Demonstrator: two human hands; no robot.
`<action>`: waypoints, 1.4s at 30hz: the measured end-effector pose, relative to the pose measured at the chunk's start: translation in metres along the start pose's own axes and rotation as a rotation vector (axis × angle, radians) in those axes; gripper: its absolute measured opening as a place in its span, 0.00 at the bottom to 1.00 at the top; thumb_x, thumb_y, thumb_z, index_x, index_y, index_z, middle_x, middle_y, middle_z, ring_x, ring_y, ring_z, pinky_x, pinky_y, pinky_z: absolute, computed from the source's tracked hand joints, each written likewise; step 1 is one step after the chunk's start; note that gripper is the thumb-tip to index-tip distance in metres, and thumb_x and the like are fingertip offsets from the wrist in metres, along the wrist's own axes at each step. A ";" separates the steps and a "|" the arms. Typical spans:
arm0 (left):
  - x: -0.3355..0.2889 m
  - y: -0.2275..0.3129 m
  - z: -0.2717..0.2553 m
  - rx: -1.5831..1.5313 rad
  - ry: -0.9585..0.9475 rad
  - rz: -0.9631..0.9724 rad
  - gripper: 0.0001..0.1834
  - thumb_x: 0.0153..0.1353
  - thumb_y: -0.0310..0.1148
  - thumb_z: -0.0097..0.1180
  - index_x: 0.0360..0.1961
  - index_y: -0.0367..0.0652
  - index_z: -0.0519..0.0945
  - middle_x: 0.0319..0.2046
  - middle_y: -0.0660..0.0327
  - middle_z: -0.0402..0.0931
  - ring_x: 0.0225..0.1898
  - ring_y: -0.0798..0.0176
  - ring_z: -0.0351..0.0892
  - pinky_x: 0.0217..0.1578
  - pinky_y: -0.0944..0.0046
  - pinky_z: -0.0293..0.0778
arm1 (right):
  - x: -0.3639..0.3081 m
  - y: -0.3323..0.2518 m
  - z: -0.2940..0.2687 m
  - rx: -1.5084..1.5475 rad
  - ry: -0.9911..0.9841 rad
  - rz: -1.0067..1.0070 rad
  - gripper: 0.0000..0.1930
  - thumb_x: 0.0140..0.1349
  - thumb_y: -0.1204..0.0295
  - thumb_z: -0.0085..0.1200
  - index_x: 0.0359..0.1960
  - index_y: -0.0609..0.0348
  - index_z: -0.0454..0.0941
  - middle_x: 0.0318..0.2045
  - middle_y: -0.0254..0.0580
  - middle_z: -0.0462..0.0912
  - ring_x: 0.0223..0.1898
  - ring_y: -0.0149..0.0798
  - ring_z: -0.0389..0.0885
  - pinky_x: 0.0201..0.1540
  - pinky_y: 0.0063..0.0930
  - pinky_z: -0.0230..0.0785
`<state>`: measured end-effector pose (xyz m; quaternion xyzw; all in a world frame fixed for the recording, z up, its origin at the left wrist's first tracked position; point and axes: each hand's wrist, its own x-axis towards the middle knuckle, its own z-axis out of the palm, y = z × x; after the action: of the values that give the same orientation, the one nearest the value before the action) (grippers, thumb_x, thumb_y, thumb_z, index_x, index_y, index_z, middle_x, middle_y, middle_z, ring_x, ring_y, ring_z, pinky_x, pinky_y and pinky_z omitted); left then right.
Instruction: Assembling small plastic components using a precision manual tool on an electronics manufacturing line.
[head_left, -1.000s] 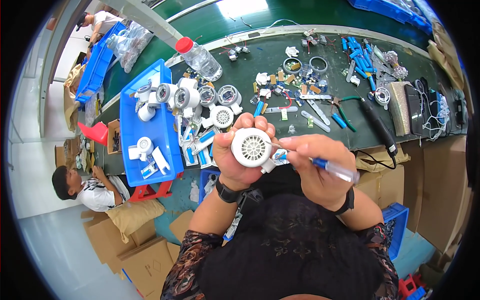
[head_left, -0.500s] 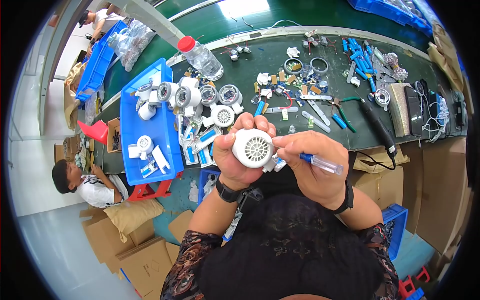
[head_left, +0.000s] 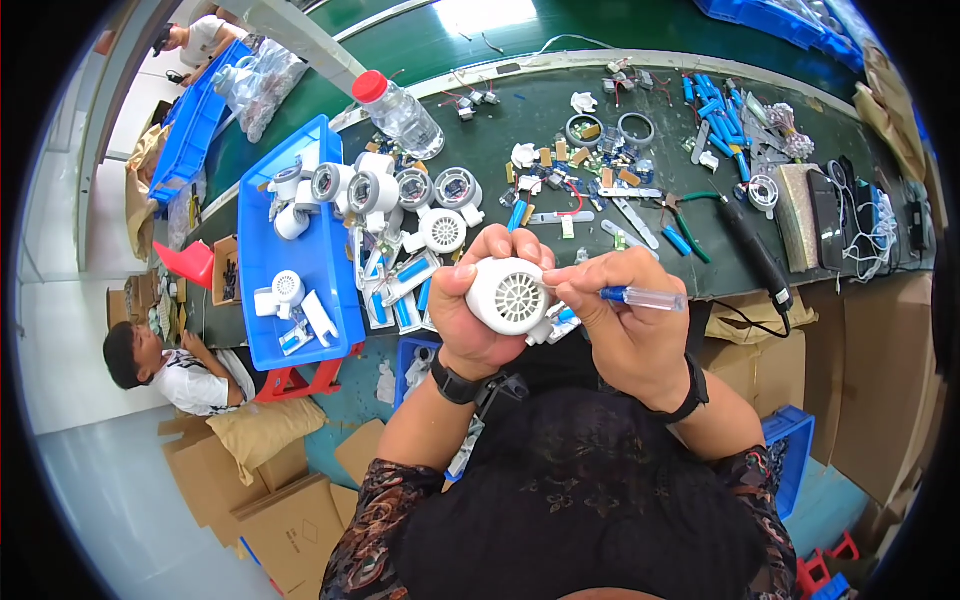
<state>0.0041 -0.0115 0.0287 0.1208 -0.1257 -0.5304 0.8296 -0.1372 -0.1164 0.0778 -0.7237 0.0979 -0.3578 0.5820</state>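
Note:
My left hand (head_left: 478, 325) is wrapped round a white handheld fan (head_left: 508, 296), its round slotted grille turned up toward me. In my right hand (head_left: 630, 325) is a screwdriver (head_left: 645, 298) with a clear and blue handle, pinched between thumb and fingers. Its tip end points at the right side of the fan's head; whether it sits in a screw I cannot make out. Below the head, the fan's lower part with a blue piece (head_left: 562, 320) shows between my hands. Just beyond my left hand, several white fan heads (head_left: 443, 231) stand grouped on the bench.
A blue tray (head_left: 258, 330) with fan parts stands at left, near a red-capped clear jar (head_left: 412, 120). Blue battery cells (head_left: 715, 105), circuit boards and wires lie across the green bench. A soldering iron (head_left: 757, 255) rests at right. Another person (head_left: 190, 370) sits at far left.
My right hand has turned slightly, its fingers shifting on the screwdriver, whose handle now lies more level. My left hand keeps the fan in nearly the same place.

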 end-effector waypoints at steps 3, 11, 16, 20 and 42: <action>0.000 0.000 0.001 -0.020 -0.005 -0.024 0.19 0.54 0.46 0.56 0.39 0.43 0.75 0.42 0.54 0.75 0.47 0.50 0.75 0.50 0.50 0.76 | 0.000 -0.002 -0.002 -0.017 -0.010 0.032 0.07 0.66 0.80 0.61 0.39 0.62 0.74 0.38 0.49 0.89 0.38 0.32 0.87 0.39 0.24 0.78; 0.000 0.001 -0.001 -0.048 -0.004 -0.065 0.18 0.54 0.45 0.57 0.40 0.44 0.76 0.43 0.55 0.76 0.47 0.51 0.75 0.43 0.51 0.77 | 0.007 -0.011 -0.007 0.015 -0.046 0.083 0.07 0.66 0.81 0.61 0.39 0.62 0.73 0.37 0.50 0.88 0.38 0.34 0.87 0.38 0.24 0.78; 0.000 0.010 -0.004 -0.059 0.033 -0.048 0.19 0.55 0.47 0.59 0.42 0.46 0.76 0.44 0.58 0.76 0.48 0.54 0.74 0.37 0.54 0.75 | 0.007 -0.022 -0.019 -0.068 0.025 -0.334 0.12 0.66 0.85 0.57 0.46 0.61 0.70 0.40 0.54 0.86 0.42 0.42 0.87 0.43 0.29 0.80; 0.000 0.010 -0.001 -0.138 -0.009 -0.077 0.22 0.56 0.47 0.59 0.47 0.46 0.77 0.46 0.58 0.76 0.50 0.54 0.74 0.39 0.53 0.75 | 0.008 -0.019 -0.016 0.076 -0.026 -0.205 0.13 0.66 0.86 0.56 0.47 0.62 0.68 0.41 0.54 0.85 0.43 0.41 0.87 0.46 0.31 0.81; -0.001 0.004 0.000 -0.037 0.026 -0.014 0.30 0.52 0.43 0.61 0.56 0.43 0.76 0.49 0.51 0.76 0.54 0.47 0.75 0.56 0.49 0.76 | 0.000 -0.007 -0.001 0.073 -0.033 -0.031 0.09 0.66 0.84 0.59 0.43 0.63 0.72 0.41 0.54 0.87 0.42 0.35 0.86 0.42 0.25 0.78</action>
<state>0.0068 -0.0088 0.0301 0.1134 -0.1042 -0.5367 0.8296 -0.1397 -0.1145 0.0840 -0.7092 0.0641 -0.3579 0.6040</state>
